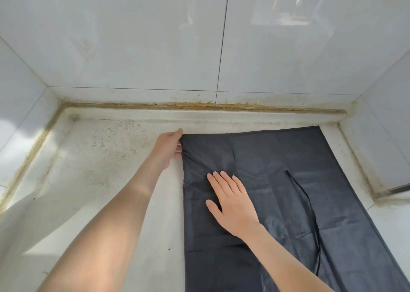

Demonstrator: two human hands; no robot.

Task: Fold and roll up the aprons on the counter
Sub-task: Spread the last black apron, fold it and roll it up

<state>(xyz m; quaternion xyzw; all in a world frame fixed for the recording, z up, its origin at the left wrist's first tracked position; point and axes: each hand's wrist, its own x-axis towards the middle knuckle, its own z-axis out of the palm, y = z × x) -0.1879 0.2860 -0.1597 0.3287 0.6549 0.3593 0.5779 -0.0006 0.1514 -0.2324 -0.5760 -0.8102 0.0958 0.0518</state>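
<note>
A dark navy apron [277, 158] lies spread flat on the white counter [111, 180], filling the right half of it from the back ledge to the front edge. A thin black tie string [310, 214] runs down its right part. My left hand [168, 147] pinches the apron's far left corner between thumb and fingers. With straight fingers, my right hand [233, 200] lies flat on the cloth near its left edge and presses it down.
White tiled walls [133, 47] enclose the counter at the back, left and right. A stained raised ledge [199, 112] runs along the back. Bare counter surface shows to the left of the apron.
</note>
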